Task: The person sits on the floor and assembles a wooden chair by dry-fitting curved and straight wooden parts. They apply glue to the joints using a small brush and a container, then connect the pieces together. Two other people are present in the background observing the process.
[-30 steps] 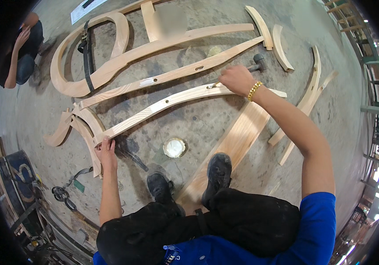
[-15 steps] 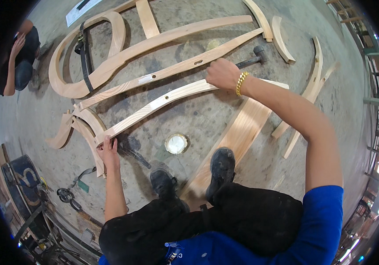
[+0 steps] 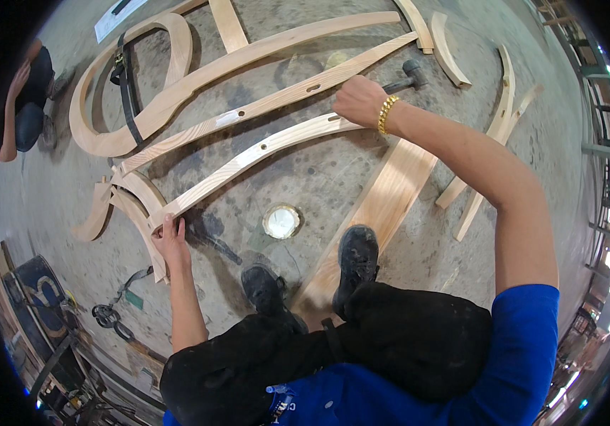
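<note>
My left hand [image 3: 172, 245] grips the near left end of a curved wooden rail [image 3: 237, 162], thumb and fingers on its end. The pale rail has holes along it and runs up to the right. Over its right part, beside a slot, my right hand [image 3: 360, 101] is closed in a fist; whatever it holds is hidden. A gold bracelet is on that wrist. Beyond lies a straighter slotted wooden rail [image 3: 280, 95]. A dark-headed mallet [image 3: 413, 73] lies past my right hand, its handle partly hidden by the fist. A round tub of white stuff [image 3: 281, 221] sits on the floor.
A plank [image 3: 393, 188] lies by my right shoe. Left are curved joined pieces [image 3: 131, 199]; farther, a looped wooden frame [image 3: 99, 142] with a black strap [image 3: 128, 99]. Loose curved pieces [image 3: 449, 53] lie right. Another person [image 3: 24, 106] crouches at far left.
The whole view has shifted slightly, so the wood pieces appear higher. My left fingers have changed their hold a little on the rail's end; the right fist stays over the rail.
</note>
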`<state>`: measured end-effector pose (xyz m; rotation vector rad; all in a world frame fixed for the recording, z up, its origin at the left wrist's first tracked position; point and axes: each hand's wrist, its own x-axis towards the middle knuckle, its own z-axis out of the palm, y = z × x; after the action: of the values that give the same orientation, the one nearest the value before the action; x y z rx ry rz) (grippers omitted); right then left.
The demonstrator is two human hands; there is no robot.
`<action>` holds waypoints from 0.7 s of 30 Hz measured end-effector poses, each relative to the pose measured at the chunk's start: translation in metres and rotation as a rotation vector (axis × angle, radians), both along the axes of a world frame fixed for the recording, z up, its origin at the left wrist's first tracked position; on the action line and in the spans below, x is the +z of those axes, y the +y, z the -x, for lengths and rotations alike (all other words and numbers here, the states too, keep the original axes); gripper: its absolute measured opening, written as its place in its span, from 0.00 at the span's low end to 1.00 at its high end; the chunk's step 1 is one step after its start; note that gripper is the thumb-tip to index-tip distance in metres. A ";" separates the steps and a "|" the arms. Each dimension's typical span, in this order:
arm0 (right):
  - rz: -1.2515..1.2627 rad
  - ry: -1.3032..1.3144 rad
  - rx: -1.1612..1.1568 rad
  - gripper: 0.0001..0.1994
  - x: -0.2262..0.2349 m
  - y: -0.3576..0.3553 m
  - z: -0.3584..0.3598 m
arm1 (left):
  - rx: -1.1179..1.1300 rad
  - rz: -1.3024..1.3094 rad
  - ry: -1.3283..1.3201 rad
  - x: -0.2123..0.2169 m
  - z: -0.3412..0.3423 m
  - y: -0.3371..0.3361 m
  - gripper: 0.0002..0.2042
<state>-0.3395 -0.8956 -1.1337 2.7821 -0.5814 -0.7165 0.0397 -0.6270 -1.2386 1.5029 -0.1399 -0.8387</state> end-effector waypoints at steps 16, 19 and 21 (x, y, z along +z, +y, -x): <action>-0.418 -0.262 -0.625 0.09 0.003 -0.025 0.053 | 0.002 -0.014 -0.002 0.003 0.005 -0.001 0.19; -0.590 -0.461 -0.746 0.10 -0.021 -0.016 0.071 | 0.034 -0.024 -0.009 0.003 0.008 0.000 0.19; -0.624 -0.647 -0.737 0.10 -0.040 -0.007 0.077 | 0.025 -0.025 0.003 0.002 0.005 0.002 0.20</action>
<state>-0.4162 -0.9024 -1.1733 3.3524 -1.8422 -0.0388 0.0351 -0.6250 -1.2363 1.5239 -0.1085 -0.8252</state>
